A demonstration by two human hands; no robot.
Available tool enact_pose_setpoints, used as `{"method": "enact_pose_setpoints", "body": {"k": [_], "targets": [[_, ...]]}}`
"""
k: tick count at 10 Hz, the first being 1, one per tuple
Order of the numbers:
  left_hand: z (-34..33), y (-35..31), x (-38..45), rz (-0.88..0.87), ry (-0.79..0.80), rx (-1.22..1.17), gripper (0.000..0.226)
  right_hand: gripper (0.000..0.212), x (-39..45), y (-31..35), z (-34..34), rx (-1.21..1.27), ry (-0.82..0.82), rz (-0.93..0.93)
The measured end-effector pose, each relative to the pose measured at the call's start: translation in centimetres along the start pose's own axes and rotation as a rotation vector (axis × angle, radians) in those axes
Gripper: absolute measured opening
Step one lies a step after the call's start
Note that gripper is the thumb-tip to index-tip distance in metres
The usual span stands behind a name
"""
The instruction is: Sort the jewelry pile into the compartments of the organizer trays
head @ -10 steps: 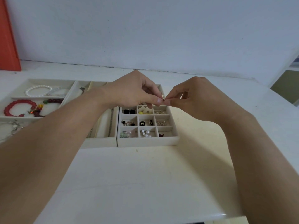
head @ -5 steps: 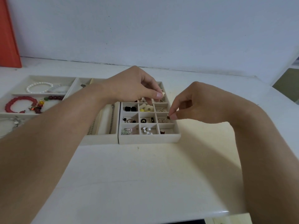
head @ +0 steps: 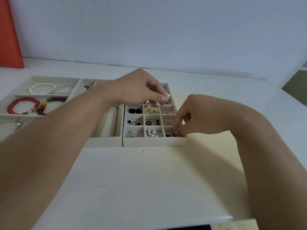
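Head view looks down on a white table set against a pale wall, with an orange panel standing at the far left. Three cream organizer trays sit side by side across the table: a wide bracelet tray on the left, a long-slot tray in the middle, and a small grid tray on the right. The left hand hovers over the far rows of the grid tray, fingers curled and thumb meeting fingertip as if pinching; whether anything is between them cannot be told. The right hand reaches down into the near right compartment of the grid tray, fingertips pressed together on a small dark red earring that lies just beside a matching red piece. In the bracelet tray lie a pearl bracelet and a red bead bracelet. Black square studs sit in a left cell of the grid.
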State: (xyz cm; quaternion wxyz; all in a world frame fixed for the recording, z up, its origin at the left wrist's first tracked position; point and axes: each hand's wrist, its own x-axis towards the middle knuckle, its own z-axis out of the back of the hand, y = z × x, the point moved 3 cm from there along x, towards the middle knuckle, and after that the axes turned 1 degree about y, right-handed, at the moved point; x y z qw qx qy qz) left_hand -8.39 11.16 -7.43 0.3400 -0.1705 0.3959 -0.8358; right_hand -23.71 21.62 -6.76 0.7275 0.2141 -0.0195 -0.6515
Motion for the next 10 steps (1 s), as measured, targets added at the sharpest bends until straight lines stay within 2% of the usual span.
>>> {"method": "enact_pose_setpoints", "body": {"k": [4, 6, 8, 9, 10], "targets": [[0.1, 0.2, 0.1, 0.008, 0.003, -0.006, 0.011, 0.007, 0.2, 0.0, -0.3, -0.047, -0.006, -0.062], [0.2, 0.3, 0.1, 0.014, 0.002, -0.006, 0.013, 0.007, 0.0, 0.0, 0.1, 0.011, -0.021, -0.040], [0.3, 0.5, 0.1, 0.012, 0.004, -0.006, 0.014, 0.009, 0.2, -1.7, 1.8, 0.124, -0.235, -0.056], [0.4, 0.9, 0.4, 0.025, -0.026, 0.016, 0.015, 0.010, 0.8, -2.9, 1.9, 0.126, -0.324, -0.182], [0.5, 1.1, 0.2, 0.053, -0.081, 0.077, 0.012, 0.015, 1.1, -3.4, 1.0, 0.106, -0.250, -0.280]]}}
